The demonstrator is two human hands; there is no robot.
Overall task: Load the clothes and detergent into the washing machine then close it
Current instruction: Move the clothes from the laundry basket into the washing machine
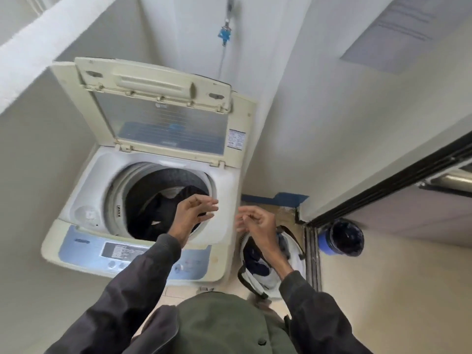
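The washing machine (102, 175) fills the view from 9 o'clock to the centre. It is a cream top-loader with a blue control panel (102, 254) at its near edge. Its lid (163, 118) stands folded up at 12 o'clock. Dark clothes (158, 213) lie crumpled in the bottom of the drum (163, 175), with much of the perforated wall bare above them.

The left hand (194, 213) hovers over the drum's 3 o'clock rim. Its fingers (209, 204) are loosely curled and hold nothing. The right hand (258, 223) hangs just beside it, past the machine's edge and above the laundry basket (298, 254). Its fingers (242, 221) are blurred but seem loosely bent and empty.

The basket stands on the floor at the machine's 3 o'clock side and holds a navy and white bundle (255, 264). Loading looks to be partly done.

The next move probably calls for the right hand to drop into the basket, gather a garment and carry it across to the drum. No detergent can be seen, so it must be found before the lid comes down.

A blue bucket (342, 237) with a dark liner stands further out at 3 o'clock. A tap (224, 34) with a blue fitting is on the wall at 12 o'clock.
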